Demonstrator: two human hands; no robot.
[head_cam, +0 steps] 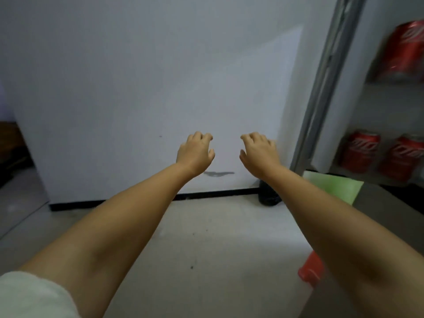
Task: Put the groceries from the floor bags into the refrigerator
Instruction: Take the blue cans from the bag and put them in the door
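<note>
Head camera looks down my bare forearms toward a smooth white wall (137,88) with a black baseboard. My left hand (195,154) hangs before it, fingers loosely curled, holding nothing. My right hand (259,154), just beside, is likewise loose and empty. Right of the wall, the refrigerator (330,83) stands open with a grey gasket; glossy red cola cans (360,152) sit on its shelves, white script blurred. A flat green sheet (337,187) lies below.
</note>
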